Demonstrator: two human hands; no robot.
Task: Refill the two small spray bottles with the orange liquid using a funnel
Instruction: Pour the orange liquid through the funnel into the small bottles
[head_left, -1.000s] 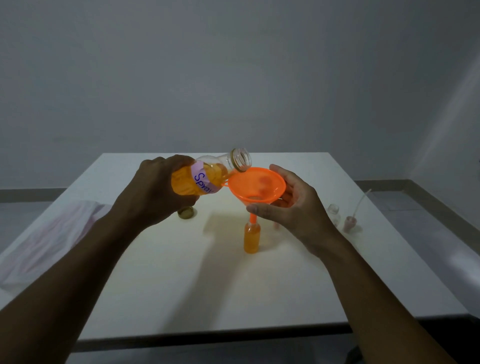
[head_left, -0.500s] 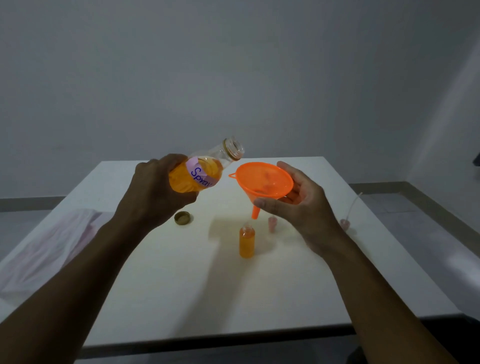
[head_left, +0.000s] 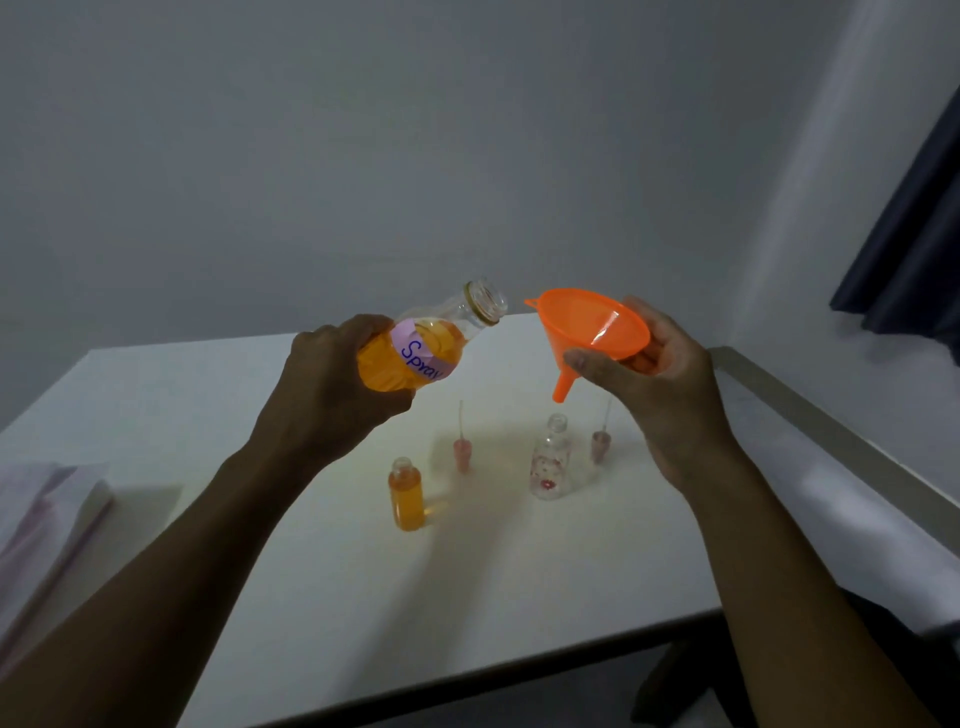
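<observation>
One small bottle (head_left: 406, 494) stands filled, so the right hand (head_left: 655, 384), clamped on the funnel (head_left: 592, 327), should seat its spout squarely in the empty bottle (head_left: 550, 460) before the left hand (head_left: 332, 384), gripping the supply bottle (head_left: 415, 348), tips.

bare table (head_left: 322, 597) in front, small bottles (head_left: 406, 496) and sprayer tops (head_left: 461, 453) mid-table

Funnel (head_left: 592, 325): glossy translucent orange plastic. Large bottle (head_left: 431, 343): clear, shiny, matt paper label. Table (head_left: 363, 597): smooth, matt white. Small bottles: clear, glossy.
</observation>
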